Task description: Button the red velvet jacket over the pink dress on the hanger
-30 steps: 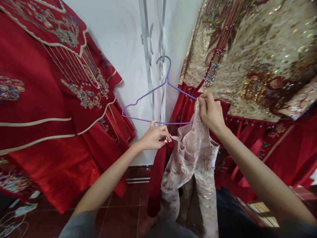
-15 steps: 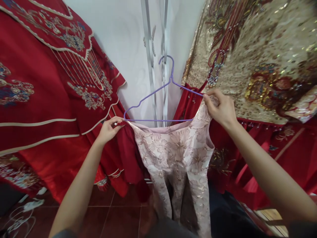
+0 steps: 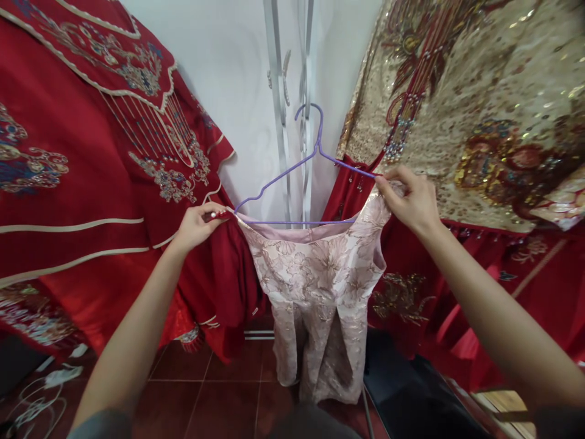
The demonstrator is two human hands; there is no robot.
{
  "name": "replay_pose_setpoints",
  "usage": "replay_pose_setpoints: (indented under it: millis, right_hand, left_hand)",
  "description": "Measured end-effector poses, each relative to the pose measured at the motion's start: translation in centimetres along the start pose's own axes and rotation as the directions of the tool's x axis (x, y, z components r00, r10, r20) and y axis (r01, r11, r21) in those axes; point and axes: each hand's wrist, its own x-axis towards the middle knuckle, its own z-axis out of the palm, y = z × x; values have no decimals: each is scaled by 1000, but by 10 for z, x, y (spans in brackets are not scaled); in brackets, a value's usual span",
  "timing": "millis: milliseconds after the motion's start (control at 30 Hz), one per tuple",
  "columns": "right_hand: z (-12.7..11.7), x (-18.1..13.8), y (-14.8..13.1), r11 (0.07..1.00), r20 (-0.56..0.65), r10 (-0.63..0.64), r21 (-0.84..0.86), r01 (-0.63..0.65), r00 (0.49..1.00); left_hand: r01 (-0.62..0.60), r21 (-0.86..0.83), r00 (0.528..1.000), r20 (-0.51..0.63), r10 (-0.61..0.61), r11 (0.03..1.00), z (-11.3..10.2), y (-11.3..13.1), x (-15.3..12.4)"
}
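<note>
A pale pink floral brocade garment [image 3: 315,280] hangs spread below a purple wire hanger [image 3: 292,177], whose hook sits on a metal wall rack [image 3: 280,79]. My left hand [image 3: 197,224] pinches the garment's left top corner at the hanger's left end. At the hanger's right shoulder, my right hand [image 3: 409,198] is closed on the garment's right top corner and holds it against the wire.
A red embroidered robe [image 3: 82,183] hangs at the left, a gold sequinned robe [image 3: 479,103] over red skirts at the right. White wall behind. Dark red tiled floor [image 3: 219,396] below, with white cables [image 3: 41,390] at the lower left and a dark object [image 3: 402,390] at the lower right.
My left hand carried the garment's corner leftward to the hanger's left end, spreading the bunched pink cloth wide. My right hand rose slightly along the hanger's right shoulder.
</note>
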Motion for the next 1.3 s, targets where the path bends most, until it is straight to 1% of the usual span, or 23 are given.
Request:
replay_pose_setpoints:
  millis: [67, 100, 167, 233, 300, 333, 400, 433, 500, 600, 667, 733, 800, 900, 1000, 1067, 1200, 1300]
  right_hand:
    - [-2, 0, -1, 1000, -33, -4, -19, 3, 999]
    - [-3, 0, -1, 999, -51, -7, -36, 5, 999]
    - [-6, -1, -2, 996, -70, -20, -84, 14, 997]
    - [-7, -1, -2, 992, -62, -34, -127, 26, 997]
    - [-7, -1, -1, 988, -57, -57, -144, 48, 997]
    - [-7, -2, 0, 988, -59, -70, -141, 61, 996]
    - [-4, -2, 1, 989, -62, -93, -124, 85, 994]
    - [-3, -3, 2, 989, -63, -102, -115, 95, 993]
    - [0, -4, 3, 989, -60, -118, -101, 111, 991]
    - [3, -4, 5, 986, -87, -142, -99, 134, 986]
    - [2, -3, 5, 983, -124, -158, -112, 144, 980]
    - [0, -1, 6, 980, -160, -167, -134, 146, 973]
    - [-2, 1, 6, 978, -177, -169, -152, 142, 970]
    - [0, 1, 6, 978, -160, -162, -157, 137, 974]
    - [4, -1, 5, 977, -135, -171, -154, 150, 976]
    - [5, -3, 5, 976, -131, -168, -158, 147, 977]
    - [1, -2, 3, 981, -131, -119, -167, 97, 984]
    - [0, -2, 0, 989, -132, -105, -116, 90, 986]
  left_hand:
    - [-13, 17, 999, 39, 12, 1000, -5, 12, 9]
    - [-21, 33, 996, 82, 18, 999, -9, 18, 13]
    - [-54, 81, 977, 209, 36, 995, -20, 30, 21]
    - [-99, 135, 937, 345, 46, 986, -34, 38, 28]
    - [-126, 191, 887, 462, 24, 973, -47, 41, 33]
    - [-129, 216, 865, 502, 3, 968, -52, 41, 34]
    - [-121, 247, 841, 540, -33, 961, -56, 39, 36]
    - [-118, 248, 842, 539, -36, 961, -55, 38, 35]
    - [-116, 229, 862, 506, -16, 967, -49, 39, 33]
    - [-122, 226, 887, 462, 4, 966, -38, 49, 32]
    - [-146, 252, 887, 461, 14, 957, -36, 56, 37]
    - [-170, 278, 879, 476, 18, 945, -38, 57, 46]
    - [-162, 294, 872, 489, -2, 942, -41, 50, 55]
    - [-116, 289, 878, 477, -38, 950, -42, 33, 63]
    - [-121, 232, 893, 451, 4, 965, -35, 27, 62]
    - [-146, 199, 903, 428, 48, 969, -28, 34, 59]
    - [-180, 130, 922, 367, 121, 975, -18, 61, 56]
    - [-201, 65, 936, 306, 172, 977, -10, 77, 56]
